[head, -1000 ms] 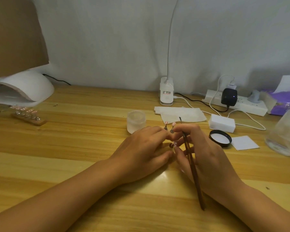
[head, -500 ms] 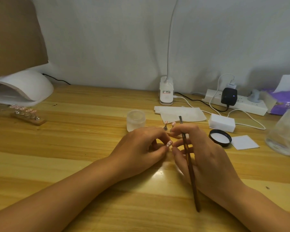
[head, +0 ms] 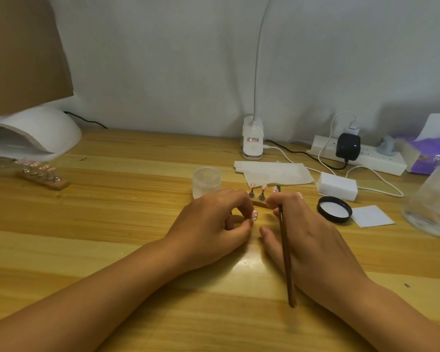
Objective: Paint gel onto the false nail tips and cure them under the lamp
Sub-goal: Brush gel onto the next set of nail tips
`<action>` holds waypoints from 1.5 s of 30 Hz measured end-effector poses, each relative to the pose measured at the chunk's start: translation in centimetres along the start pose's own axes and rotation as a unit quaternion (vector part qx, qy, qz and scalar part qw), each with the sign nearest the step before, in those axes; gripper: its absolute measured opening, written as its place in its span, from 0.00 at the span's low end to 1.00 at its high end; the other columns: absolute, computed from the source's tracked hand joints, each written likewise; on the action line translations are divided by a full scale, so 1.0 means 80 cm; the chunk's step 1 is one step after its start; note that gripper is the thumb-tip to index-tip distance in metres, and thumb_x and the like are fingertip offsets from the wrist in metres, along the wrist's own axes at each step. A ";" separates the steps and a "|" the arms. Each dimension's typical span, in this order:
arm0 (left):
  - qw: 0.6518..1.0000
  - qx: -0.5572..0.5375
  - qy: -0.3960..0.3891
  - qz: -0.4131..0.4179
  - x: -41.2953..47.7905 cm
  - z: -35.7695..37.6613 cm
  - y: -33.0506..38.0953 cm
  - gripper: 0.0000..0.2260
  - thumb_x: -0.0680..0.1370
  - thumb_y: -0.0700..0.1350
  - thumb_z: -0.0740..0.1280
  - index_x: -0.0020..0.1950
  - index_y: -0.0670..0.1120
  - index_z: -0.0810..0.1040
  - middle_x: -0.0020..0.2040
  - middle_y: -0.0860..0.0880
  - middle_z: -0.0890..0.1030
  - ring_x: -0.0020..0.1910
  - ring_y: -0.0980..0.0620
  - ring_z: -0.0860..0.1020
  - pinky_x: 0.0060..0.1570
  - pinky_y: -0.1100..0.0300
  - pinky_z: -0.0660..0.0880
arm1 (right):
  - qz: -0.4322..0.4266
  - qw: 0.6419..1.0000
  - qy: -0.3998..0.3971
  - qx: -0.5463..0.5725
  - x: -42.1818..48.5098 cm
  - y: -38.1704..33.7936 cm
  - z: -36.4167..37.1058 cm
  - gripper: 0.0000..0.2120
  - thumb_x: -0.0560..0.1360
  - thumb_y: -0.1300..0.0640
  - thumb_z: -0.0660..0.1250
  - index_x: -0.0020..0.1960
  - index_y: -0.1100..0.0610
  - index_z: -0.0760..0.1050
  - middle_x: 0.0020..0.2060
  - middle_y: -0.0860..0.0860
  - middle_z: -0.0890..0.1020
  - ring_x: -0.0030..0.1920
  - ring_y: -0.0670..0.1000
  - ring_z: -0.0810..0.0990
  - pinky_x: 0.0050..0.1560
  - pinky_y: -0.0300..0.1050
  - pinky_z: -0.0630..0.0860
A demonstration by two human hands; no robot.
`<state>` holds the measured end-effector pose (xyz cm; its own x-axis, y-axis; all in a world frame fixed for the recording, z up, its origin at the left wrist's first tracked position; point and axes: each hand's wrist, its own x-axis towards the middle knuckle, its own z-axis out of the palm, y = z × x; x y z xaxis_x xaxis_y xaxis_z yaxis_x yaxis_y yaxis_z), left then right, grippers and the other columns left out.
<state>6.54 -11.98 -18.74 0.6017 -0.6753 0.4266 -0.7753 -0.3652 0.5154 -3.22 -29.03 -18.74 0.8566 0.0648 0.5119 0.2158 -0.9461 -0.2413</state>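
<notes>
- Head view, step in hand: this looks like the painting stage, caught at a changeover between tips rather than mid-stroke. The left hand (head: pixel 214 224) pinches one pink nail tip (head: pixel 254 214) between thumb and forefinger, low over the worktop (head: pixel 112 224) and just in front of the wooden holder strip (head: pixel 259 204). I cannot tell whether that tip is coming off the strip or going back on.
- Head view, task things: more tips (head: pixel 264 186) stand upright on the strip between the two hands. A frosted jar (head: pixel 206 182) stands open just behind the left hand, and its black lid (head: pixel 334 209) lies right of the right hand. The curing lamp (head: pixel 33 134) sits well apart at far left, with a second strip (head: pixel 42 175) of tips at its mouth.
- Head view, next move: likely the brush must be turned bristle-down and the pinched tip held steady and level. A wet coat smears easily, so the grip should stay on the stand.
- Head view, pose: the right hand (head: pixel 302 229) rests on the worktop, fingers (head: pixel 274 199) curled round the brush (head: pixel 285 250). The handle trails back across the hand toward the wrist, and the bristle end points away, near the strip. Both forearms lie low, converging on the strip.
</notes>
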 end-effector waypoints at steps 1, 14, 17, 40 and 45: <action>1.000 0.000 -0.002 0.001 0.000 0.000 0.000 0.03 0.77 0.49 0.68 0.49 0.55 0.77 0.45 0.57 0.79 0.39 0.55 0.76 0.38 0.51 0.76 | 0.002 1.000 -0.002 0.000 0.000 0.000 0.000 0.18 0.76 0.47 0.65 0.63 0.50 0.65 0.53 0.47 0.77 0.49 0.51 0.78 0.46 0.44 0.75; 1.000 -0.008 0.009 -0.005 0.001 0.001 0.000 0.03 0.77 0.52 0.69 0.46 0.55 0.78 0.43 0.58 0.78 0.37 0.57 0.75 0.36 0.55 0.74 | 0.013 0.995 0.048 0.091 0.006 -0.001 -0.002 0.17 0.79 0.38 0.52 0.63 0.44 0.65 0.52 0.37 0.71 0.51 0.39 0.75 0.47 0.32 0.72; 1.000 -0.019 0.005 -0.015 0.001 0.000 -0.003 0.02 0.77 0.49 0.71 0.46 0.55 0.79 0.43 0.58 0.78 0.37 0.56 0.76 0.38 0.52 0.76 | 0.018 0.988 0.080 0.130 0.009 -0.001 -0.004 0.16 0.80 0.42 0.53 0.64 0.47 0.65 0.49 0.41 0.73 0.49 0.40 0.75 0.42 0.34 0.74; 0.999 -0.044 -0.020 -0.023 0.002 0.000 -0.004 0.05 0.76 0.48 0.71 0.47 0.57 0.77 0.45 0.61 0.80 0.36 0.55 0.75 0.37 0.52 0.76 | 0.213 0.858 -0.015 0.468 0.014 0.001 -0.010 0.08 0.76 0.57 0.68 0.46 0.60 0.71 0.34 0.54 0.84 0.27 0.42 0.76 0.27 0.35 0.71; 0.998 -0.054 -0.018 -0.024 0.002 0.000 -0.005 0.05 0.76 0.46 0.72 0.47 0.56 0.77 0.45 0.61 0.80 0.34 0.55 0.75 0.37 0.52 0.76 | 0.216 0.868 -0.025 0.447 0.016 -0.002 -0.011 0.08 0.75 0.56 0.68 0.46 0.60 0.72 0.34 0.53 0.84 0.28 0.40 0.77 0.27 0.34 0.72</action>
<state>6.96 -11.95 -18.82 0.6285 -0.6823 0.3734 -0.7194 -0.3275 0.6125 -2.54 -29.04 -17.32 0.9628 -0.1989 0.1830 0.1276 -0.2624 -0.9565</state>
